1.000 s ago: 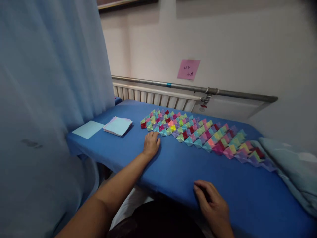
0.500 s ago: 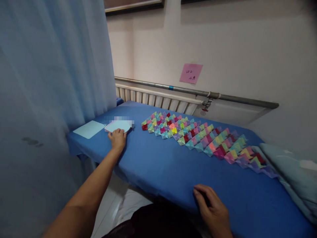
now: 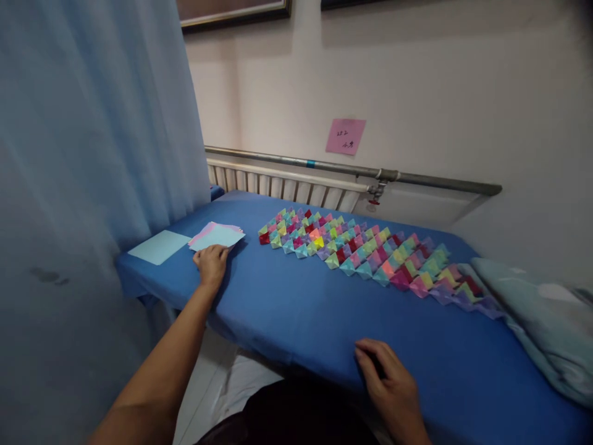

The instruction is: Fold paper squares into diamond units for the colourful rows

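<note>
My left hand [image 3: 212, 266] reaches to the far left of the blue-covered bed, its fingers bent and closed over the near edge of a light blue sheet of paper [image 3: 217, 235]. That sheet tops a loose stack with pink paper [image 3: 209, 227] showing underneath. Just left of it, a pale blue-green sheet [image 3: 160, 247] lies flat at the bed's edge. My right hand [image 3: 393, 386] rests low by the near side, fingers curled toward the thumb, with nothing visible in them. Beyond both hands stretch rows of folded colourful paper pieces [image 3: 345, 244], set close together.
The blue bed sheet [image 3: 278, 296] covers the surface. A light blue curtain [image 3: 102, 123] hangs at the left, and a folded pale green blanket [image 3: 532, 321] lies at the right. Behind run a metal pipe [image 3: 343, 168] and a radiator [image 3: 278, 188]. A pink note [image 3: 346, 136] is on the wall.
The whole view has shifted slightly. My left hand stays at the paper stack, its fingers now drawn to the near edge of the top sheet. My right hand looks much the same.
</note>
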{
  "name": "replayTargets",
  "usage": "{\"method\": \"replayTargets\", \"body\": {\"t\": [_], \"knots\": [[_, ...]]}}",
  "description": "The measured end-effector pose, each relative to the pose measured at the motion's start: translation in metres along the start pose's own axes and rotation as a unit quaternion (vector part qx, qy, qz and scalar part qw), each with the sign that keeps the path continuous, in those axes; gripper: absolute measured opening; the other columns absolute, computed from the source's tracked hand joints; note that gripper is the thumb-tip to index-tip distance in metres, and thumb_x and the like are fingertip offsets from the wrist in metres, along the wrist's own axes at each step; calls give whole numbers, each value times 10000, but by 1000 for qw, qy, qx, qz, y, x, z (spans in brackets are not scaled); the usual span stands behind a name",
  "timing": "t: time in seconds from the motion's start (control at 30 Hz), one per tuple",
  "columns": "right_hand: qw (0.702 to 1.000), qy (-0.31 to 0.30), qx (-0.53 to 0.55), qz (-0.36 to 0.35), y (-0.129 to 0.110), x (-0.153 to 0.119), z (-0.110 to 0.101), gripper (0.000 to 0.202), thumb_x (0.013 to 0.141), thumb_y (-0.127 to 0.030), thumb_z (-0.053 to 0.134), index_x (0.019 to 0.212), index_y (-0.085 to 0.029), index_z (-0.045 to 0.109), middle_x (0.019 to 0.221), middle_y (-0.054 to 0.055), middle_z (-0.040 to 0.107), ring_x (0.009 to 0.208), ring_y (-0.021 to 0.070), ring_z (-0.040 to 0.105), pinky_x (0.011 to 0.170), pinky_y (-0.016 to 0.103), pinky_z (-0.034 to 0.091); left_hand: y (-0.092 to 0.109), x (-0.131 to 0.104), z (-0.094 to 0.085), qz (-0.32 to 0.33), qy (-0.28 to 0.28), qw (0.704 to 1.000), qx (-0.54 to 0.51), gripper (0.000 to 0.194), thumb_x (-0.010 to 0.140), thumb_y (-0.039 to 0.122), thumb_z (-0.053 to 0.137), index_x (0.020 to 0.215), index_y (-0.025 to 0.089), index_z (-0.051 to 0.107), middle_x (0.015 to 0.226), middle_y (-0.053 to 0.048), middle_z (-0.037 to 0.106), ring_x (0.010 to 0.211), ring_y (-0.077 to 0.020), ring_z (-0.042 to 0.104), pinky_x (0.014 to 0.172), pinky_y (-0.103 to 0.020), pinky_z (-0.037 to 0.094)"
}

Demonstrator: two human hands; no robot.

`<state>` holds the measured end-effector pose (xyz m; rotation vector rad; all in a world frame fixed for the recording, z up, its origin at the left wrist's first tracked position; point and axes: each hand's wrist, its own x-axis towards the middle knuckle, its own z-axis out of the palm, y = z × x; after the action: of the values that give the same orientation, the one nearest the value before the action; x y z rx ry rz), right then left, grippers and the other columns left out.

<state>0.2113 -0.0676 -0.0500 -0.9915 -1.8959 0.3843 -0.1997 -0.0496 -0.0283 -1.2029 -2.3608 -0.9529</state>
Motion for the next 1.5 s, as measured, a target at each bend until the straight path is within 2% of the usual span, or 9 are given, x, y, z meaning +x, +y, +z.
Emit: {"method": "replayTargets", "body": {"t": [0.13, 0.3, 0.43, 0.5, 0.6, 0.8, 0.93, 1.1, 1.5], "knots": [[1000, -4, 4, 5, -2, 1, 1, 166, 891, -326, 555, 824, -230, 673, 765, 45, 692, 698, 193, 673, 657, 298, 561, 29, -51, -10, 97, -9, 994, -59, 173, 915, 263, 511, 872, 247, 677, 1024, -68, 723, 1009, -259, 603, 996, -479, 325], [1000, -20, 10, -15, -17, -2, 3, 113, 884, -218, 552, 920, -219, 659, 876, 60, 691, 805, 191, 667, 724, 306, 557, 98, -145, -13, 251, -107, 948, -162, 217, 925, 257, 527, 726, 242, 612, 738, -2, 657, 784, -184, 601, 1007, -411, 376], [993, -72, -20, -89, -29, -4, 12, 407, 840, -141, 574, 1236, -236, 583, 1177, 95, 662, 1103, 242, 592, 973, 428, 482, 134, -178, -21, 384, -138, 888, -214, 204, 945, 184, 483, 769, 219, 579, 723, 5, 627, 741, -163, 578, 992, -426, 393], [990, -100, -26, -101, -30, -4, 15, 468, 828, -93, 536, 1278, -220, 554, 1170, 95, 669, 1102, 242, 577, 973, 435, 472, 139, -179, -26, 407, -142, 871, -233, 185, 943, 182, 488, 778, 215, 565, 715, 8, 623, 725, -161, 576, 969, -424, 408], [989, -126, -30, -68, -24, -7, 12, 364, 837, -50, 464, 1095, -235, 642, 965, 51, 716, 927, 213, 607, 860, 385, 495, 129, -173, -33, 433, -149, 846, -273, 47, 922, 248, 552, 931, 223, 591, 869, -31, 684, 859, -194, 625, 974, -428, 413], [993, -110, -3, -46, -10, -19, -10, 320, 814, -43, 427, 906, -238, 664, 942, 37, 717, 943, 194, 629, 883, 383, 469, 91, -148, -30, 418, -201, 850, -250, 504, 851, 404, 598, 1329, 266, 510, 1300, -116, 623, 1229, -322, 537, 1050, -518, 354], [994, -98, 13, -40, -7, -24, -21, 304, 805, -37, 420, 875, -219, 653, 940, 42, 721, 939, 183, 633, 863, 361, 459, 89, -141, -22, 461, -290, 803, -241, 440, 882, 266, 514, 1321, 244, 522, 1261, -78, 662, 1178, -259, 589, 1090, -495, 324], [989, -138, -39, -32, -13, -30, -32, 244, 796, -125, 546, 1001, -210, 647, 957, 46, 715, 970, 212, 602, 868, 365, 412, 93, -145, -19, 465, -290, 786, -286, 457, 868, 192, 515, 1323, 226, 492, 1135, -57, 719, 1056, -225, 648, 1050, -452, 376], [965, -119, -94, 212, -16, -11, -17, 513, 871, -296, 586, 1372, -218, 513, 783, -16, 641, 717, 155, 570, 803, 320, 417, 118, -145, -7, 228, -309, 894, -230, 526, 861, 463, 540, 1300, 174, 546, 765, -3, 662, 744, -201, 626, 859, -394, 473]]}}
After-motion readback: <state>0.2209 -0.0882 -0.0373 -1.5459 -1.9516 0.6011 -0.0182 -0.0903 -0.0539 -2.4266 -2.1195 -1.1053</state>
